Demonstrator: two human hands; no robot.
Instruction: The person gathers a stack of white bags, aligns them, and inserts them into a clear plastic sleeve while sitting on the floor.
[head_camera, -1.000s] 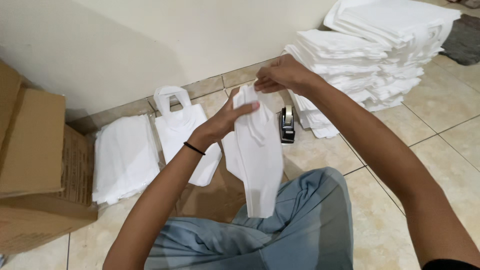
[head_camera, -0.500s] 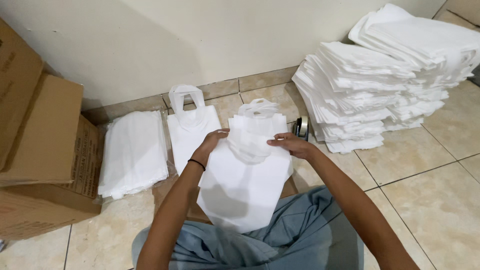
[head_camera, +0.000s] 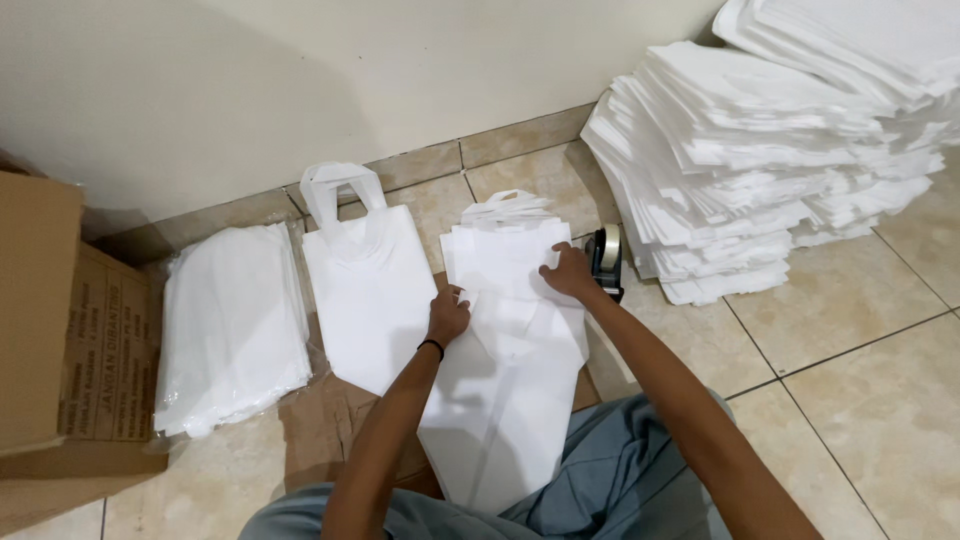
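While the tiled floor (head_camera: 880, 400) carries everything here, the largest thing on it is the tall stack of folded white bags (head_camera: 780, 150) at the right, against the wall; it sits in the same place as half a second ago. At the left stands a cardboard box (head_camera: 50, 330), and just beside it lies a wrapped bundle of white bags (head_camera: 230, 325). Next to that bundle a single white bag with loop handles (head_camera: 365, 290) lies flat, partly on a sheet of brown cardboard (head_camera: 320, 425).

The white bag being worked (head_camera: 505, 400) now lies spread flat from the person's lap out onto a low pile of bags with handles (head_camera: 505, 225); half a second ago its top was bunched between the hands. The left hand (head_camera: 447, 315) presses on the bag's upper left, fingers curled narrow with a small fold of fabric pinched at the tips. The right hand (head_camera: 570, 272) has moved out to the bag's upper right edge, fingers spread flat on the fabric, gripping nothing. Just beside it stands a black tape dispenser (head_camera: 606, 258)
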